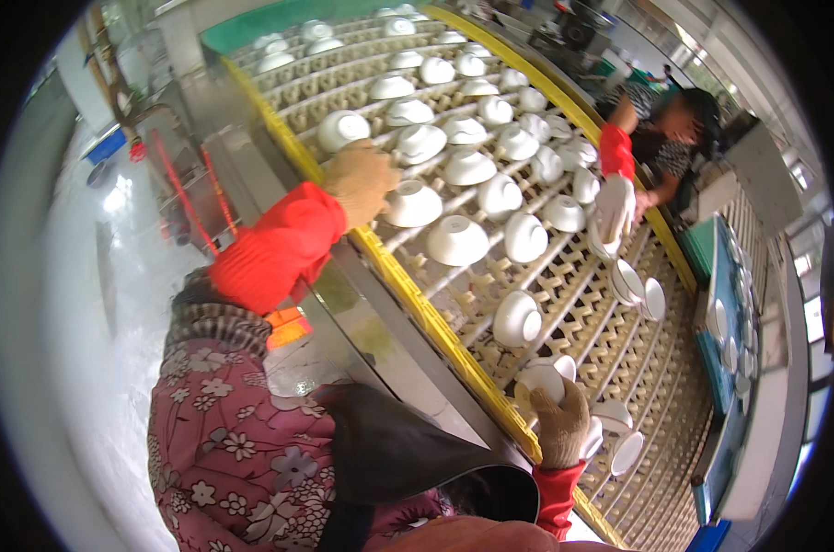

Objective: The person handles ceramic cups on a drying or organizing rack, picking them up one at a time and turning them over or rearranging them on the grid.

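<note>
My left hand (362, 180), in a tan work glove with a red sleeve cuff, reaches over the yellow side rail. Its fingers are apart, close against an upside-down white bowl (413, 204). Another white bowl (343, 131) sits just beyond it. Lower right, my right hand (561, 423), gloved the same way, is closed on the rim of a white bowl (538, 379) at the rail. More bowls (612, 416) lie tilted beside this hand. Upside-down bowls cover the upper part of the slatted conveyor belt (610, 368), and one bowl (518, 319) stands apart between my hands.
Yellow side rails (394, 276) border the belt. Opposite me, a co-worker (684, 129) in red sleeves holds white bowls (610, 216) over the belt. Blue trays (720, 359) with bowls stand at right. A red-handled cart (196, 189) is on the floor at left.
</note>
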The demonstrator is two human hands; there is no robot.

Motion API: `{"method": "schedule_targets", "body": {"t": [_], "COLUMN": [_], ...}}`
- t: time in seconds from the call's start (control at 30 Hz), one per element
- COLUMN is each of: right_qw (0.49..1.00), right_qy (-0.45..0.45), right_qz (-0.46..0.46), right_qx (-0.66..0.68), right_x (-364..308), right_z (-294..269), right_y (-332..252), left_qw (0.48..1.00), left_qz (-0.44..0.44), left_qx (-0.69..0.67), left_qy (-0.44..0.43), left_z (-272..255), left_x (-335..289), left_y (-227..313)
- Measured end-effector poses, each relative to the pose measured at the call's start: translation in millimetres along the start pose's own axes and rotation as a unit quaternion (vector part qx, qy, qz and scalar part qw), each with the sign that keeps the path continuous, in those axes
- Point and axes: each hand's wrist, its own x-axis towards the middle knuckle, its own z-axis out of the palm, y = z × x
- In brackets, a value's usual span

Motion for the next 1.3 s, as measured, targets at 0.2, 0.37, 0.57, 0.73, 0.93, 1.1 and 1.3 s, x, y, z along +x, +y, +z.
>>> {"method": "schedule_targets", "body": {"t": [0.2,0.37,0.57,0.73,0.93,1.1,1.3], "right_qw": [0.946,0.922,0.945,0.985,0.955,0.888,0.938], "right_qy": [-0.065,0.091,-0.039,-0.019,0.113,0.237,0.193], "right_qz": [0.019,-0.375,-0.051,-0.093,-0.157,-0.096,0.066], "right_qx": [0.318,0.021,0.321,0.145,-0.225,-0.383,-0.280], "right_x": [13,60,71,22,2,-1,-4], "right_z": [-22,12,40,14,-31,-70,-85], "right_y": [-12,-36,-35,-15,22,42,49], "left_qw": [0.969,0.972,0.937,0.988,0.994,0.928,0.816], "left_qz": [-0.172,-0.209,-0.247,-0.090,-0.058,0.220,0.498], "left_qx": [-0.113,-0.028,-0.021,-0.123,-0.059,-0.183,-0.221], "left_qy": [-0.139,-0.100,0.247,0.018,0.067,0.241,0.195], "left_z": [-14,3,9,5,-11,-46,-66], "left_x": [39,61,24,16,11,9,9], "left_y": [-1,-3,-41,-21,12,107,225]}}
